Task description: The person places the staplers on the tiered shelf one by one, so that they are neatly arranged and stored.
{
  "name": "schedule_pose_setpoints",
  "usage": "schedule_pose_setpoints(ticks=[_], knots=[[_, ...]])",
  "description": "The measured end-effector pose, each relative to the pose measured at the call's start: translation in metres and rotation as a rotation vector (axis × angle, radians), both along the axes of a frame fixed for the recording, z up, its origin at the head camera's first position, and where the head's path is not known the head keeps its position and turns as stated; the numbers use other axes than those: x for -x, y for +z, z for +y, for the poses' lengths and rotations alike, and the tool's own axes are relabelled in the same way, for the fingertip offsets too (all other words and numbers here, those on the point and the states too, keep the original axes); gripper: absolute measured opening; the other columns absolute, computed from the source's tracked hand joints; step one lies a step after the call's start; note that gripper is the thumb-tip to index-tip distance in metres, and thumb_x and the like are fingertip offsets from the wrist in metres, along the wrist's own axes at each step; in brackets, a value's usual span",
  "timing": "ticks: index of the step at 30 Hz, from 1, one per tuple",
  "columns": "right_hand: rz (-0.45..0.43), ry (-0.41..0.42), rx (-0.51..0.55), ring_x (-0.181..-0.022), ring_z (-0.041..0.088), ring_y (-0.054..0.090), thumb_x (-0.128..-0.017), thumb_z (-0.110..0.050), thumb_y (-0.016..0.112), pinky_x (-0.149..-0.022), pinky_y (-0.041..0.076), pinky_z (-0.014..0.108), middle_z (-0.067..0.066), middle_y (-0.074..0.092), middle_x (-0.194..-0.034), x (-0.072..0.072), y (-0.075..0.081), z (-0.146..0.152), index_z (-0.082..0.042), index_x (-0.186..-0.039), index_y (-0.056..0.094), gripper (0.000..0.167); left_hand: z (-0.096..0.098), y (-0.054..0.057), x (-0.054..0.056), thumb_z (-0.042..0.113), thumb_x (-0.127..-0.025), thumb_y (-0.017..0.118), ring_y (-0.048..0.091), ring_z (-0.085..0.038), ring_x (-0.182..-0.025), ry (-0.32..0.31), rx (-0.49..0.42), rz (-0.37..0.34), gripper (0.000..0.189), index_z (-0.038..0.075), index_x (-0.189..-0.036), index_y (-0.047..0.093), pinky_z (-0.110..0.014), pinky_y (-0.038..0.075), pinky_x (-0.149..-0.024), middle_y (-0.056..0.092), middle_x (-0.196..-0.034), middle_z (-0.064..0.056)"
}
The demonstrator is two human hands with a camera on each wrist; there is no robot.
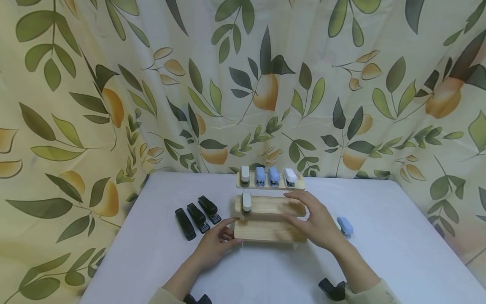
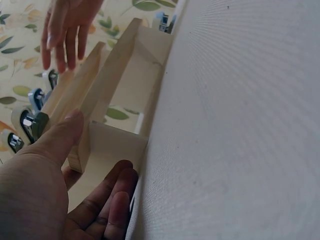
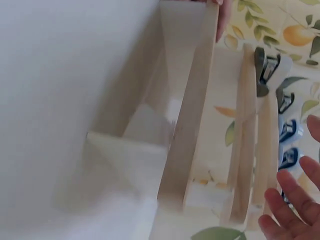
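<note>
At the pale, flat-boarded wooden rack (image 1: 265,232), the left hand (image 1: 214,245) pinches one end; the right hand (image 1: 318,220) spreads, empty.

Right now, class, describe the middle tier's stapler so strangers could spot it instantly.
On the white table stands a wooden tiered rack. At the left end of its middle tier sits a pale stapler. Unlike the four staplers on the top tier, it sits alone.

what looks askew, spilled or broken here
Nothing looks spilled or broken. Mildly odd: one blue stapler sits on the table near the right hand, off the wooden rack, while two blue ones stand on its back tier.
</note>
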State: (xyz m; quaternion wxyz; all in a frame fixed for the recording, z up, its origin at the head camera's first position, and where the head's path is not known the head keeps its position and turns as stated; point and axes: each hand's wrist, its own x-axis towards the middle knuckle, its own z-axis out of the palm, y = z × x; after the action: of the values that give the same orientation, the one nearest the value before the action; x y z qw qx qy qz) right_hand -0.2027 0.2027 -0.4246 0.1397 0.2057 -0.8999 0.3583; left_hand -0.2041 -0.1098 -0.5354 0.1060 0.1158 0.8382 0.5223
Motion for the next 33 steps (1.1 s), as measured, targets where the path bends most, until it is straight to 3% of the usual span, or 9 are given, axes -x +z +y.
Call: schedule_pose_setpoints(ticks=[9,23,33], knots=[[0.008,-0.029,-0.084,-0.135,0.034,0.056,-0.091,-0.03,0.082,-0.107,0.046,0.062,0.005,0.064,-0.138,-0.001,0.005,0.023,-0.017,-0.138,0.062,0.054,0.0,0.002,-0.002,0.048,-0.089,0.079,0.066,-0.012,-0.098,-0.005,-0.015,-0.001,0.066,0.039,-0.148,0.052,-0.036,0.05,-0.082,0.071,-0.103,0.007],[-0.054,-0.043,-0.142,-0.135,0.04,0.054,-0.09,-0.029,0.083,-0.104,0.043,0.066,0.012,0.062,-0.141,0.004,0.014,0.065,-0.011,-0.141,0.058,0.06,0.001,0.0,0.0,0.048,-0.088,0.08,0.066,-0.012,-0.098,-0.01,-0.026,0.001,0.067,0.037,-0.149,0.052,-0.037,0.051,-0.083,0.071,-0.103,0.007],[-0.196,-0.068,-0.209,-0.139,0.049,0.046,-0.091,-0.035,0.081,-0.106,0.037,0.072,0.019,0.056,-0.147,0.015,0.01,0.096,-0.008,-0.143,0.055,0.064,-0.001,0.003,-0.001,0.049,-0.088,0.079,0.066,-0.012,-0.098,-0.007,-0.017,-0.005,0.068,0.036,-0.149,0.052,-0.036,0.051,-0.083,0.071,-0.104,0.008]])
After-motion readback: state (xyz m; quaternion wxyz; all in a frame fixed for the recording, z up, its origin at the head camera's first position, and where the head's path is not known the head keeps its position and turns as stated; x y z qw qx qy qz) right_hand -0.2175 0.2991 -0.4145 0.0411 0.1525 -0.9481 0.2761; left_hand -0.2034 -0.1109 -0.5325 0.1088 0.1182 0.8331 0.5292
